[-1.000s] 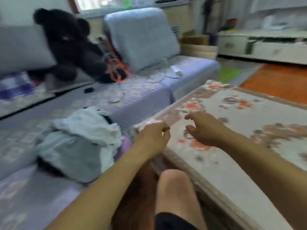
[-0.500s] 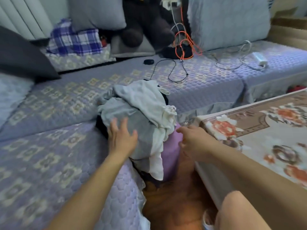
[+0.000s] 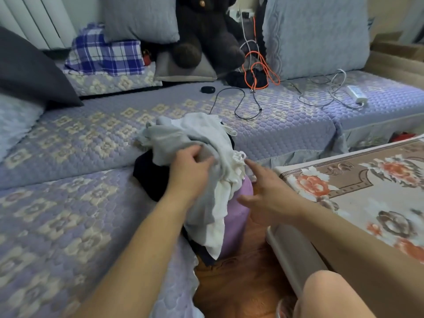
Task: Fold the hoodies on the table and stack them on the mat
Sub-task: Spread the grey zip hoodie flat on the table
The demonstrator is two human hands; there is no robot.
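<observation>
1. L hand (image 3: 191,167) is down on top of the clothes pile, fingers and thumb curled into a fold of the grey hoodie (image 3: 183,143). It's clamped on the fabric, prob. to lift that one garment off the heap w/o dragging the rest.

2. R hand (image 3: 267,192) is apart from the L, fingers spread and relaxed, holding nothing. The index tip points at the white ribbed hem (image 3: 237,165) just beside it. Looks like it's reaching in for a 2nd grip so the hoodie comes up spread btwn both hands.

3. The pile sits on a purple stool (image 3: 238,216) at the corner where the sofa (image 3: 275,125) edge ends, near the table. A black garment (image 3: 151,175) lies under the grey/white one, spilling onto the sofa seat.

4. The hoodie itself is crumpled, unfolded, light grey body w/ white panels and white ribbing. One white part hangs down the stool's front. Can't tell where the sleeves or hood are in the bunch.

5. The floral mat (image 3: 358,187) covers the table at the R, w/ nothing stacked on the part in view. Judgement: the task is at the start, the 1st hoodie not yet on the mat.

6. Risk: the hanging white part may snag or pull the black garment along.
</observation>
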